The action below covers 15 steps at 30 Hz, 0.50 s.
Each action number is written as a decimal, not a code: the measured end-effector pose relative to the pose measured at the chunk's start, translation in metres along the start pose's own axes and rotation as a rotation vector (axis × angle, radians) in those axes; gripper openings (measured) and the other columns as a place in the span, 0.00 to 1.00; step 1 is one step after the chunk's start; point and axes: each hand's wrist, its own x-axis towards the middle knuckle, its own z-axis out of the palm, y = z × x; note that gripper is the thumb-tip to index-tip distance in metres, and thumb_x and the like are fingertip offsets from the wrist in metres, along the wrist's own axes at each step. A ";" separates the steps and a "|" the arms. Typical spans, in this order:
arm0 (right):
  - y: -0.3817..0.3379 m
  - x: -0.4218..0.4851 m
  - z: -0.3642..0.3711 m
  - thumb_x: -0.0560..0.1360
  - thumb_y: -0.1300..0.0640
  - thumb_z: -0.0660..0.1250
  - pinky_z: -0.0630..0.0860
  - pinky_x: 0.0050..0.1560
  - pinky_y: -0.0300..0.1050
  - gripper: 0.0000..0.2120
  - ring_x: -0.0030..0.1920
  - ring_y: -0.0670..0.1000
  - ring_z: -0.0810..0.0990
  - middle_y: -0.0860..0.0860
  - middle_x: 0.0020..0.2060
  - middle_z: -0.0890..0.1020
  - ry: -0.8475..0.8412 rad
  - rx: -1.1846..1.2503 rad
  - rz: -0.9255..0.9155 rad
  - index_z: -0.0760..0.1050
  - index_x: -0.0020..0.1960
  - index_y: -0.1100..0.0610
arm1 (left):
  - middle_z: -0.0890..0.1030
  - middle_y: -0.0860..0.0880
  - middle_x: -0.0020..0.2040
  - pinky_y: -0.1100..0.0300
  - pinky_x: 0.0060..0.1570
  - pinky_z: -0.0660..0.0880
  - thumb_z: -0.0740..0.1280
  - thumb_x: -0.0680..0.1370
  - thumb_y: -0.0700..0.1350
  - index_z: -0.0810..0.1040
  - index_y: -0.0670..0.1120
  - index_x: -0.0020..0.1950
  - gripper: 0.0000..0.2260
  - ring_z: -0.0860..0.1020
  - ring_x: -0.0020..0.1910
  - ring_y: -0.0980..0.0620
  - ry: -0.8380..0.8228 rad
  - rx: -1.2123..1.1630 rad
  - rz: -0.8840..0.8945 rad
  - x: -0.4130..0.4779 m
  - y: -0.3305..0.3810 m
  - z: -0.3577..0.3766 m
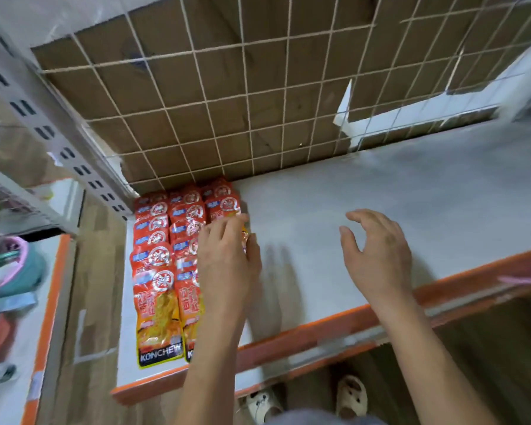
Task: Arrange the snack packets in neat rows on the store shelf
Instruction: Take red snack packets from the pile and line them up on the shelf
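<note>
The snack packets [158, 271] lie at the left end of the shelf [380, 194], in overlapping rows from the wire grid [246, 96] at the back to the orange front edge [319, 326]. Their long axis runs back to front, red tops toward the grid. The front left packet reads "KONCHEW" on a black band at its near end, and each packet has a round red-and-white character seal.

The left hand [227, 259] rests on the right-hand row, fingers fairly straight, thumb at the packet's right edge. The right hand [377, 250] hovers over bare shelf, fingers loosely curled, holding nothing.
</note>
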 end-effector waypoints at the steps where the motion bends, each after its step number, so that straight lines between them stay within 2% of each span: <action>1: 0.009 -0.002 -0.010 0.76 0.58 0.65 0.68 0.58 0.44 0.12 0.59 0.55 0.74 0.53 0.57 0.80 0.013 -0.005 0.017 0.78 0.58 0.59 | 0.80 0.43 0.49 0.56 0.50 0.65 0.67 0.71 0.38 0.79 0.42 0.55 0.13 0.76 0.49 0.39 -0.017 -0.011 0.019 -0.001 0.010 0.004; 7: 0.084 -0.018 -0.077 0.76 0.57 0.65 0.65 0.59 0.40 0.13 0.62 0.53 0.73 0.51 0.59 0.79 0.080 0.005 0.114 0.77 0.59 0.57 | 0.82 0.44 0.48 0.58 0.50 0.65 0.71 0.71 0.36 0.80 0.42 0.55 0.13 0.77 0.48 0.39 -0.063 -0.046 0.107 -0.025 0.086 0.038; 11: 0.155 -0.024 -0.131 0.75 0.59 0.66 0.71 0.57 0.46 0.10 0.54 0.57 0.78 0.54 0.53 0.81 0.188 0.017 0.141 0.78 0.55 0.59 | 0.82 0.45 0.50 0.56 0.52 0.69 0.71 0.72 0.38 0.80 0.44 0.56 0.13 0.77 0.52 0.42 -0.121 -0.087 0.111 -0.050 0.159 0.070; 15: 0.225 -0.031 -0.184 0.74 0.59 0.66 0.69 0.52 0.41 0.11 0.52 0.56 0.79 0.54 0.51 0.82 0.219 -0.027 0.218 0.79 0.55 0.59 | 0.81 0.46 0.53 0.55 0.55 0.70 0.69 0.74 0.40 0.80 0.45 0.58 0.12 0.75 0.56 0.43 -0.196 -0.150 0.138 -0.076 0.234 0.107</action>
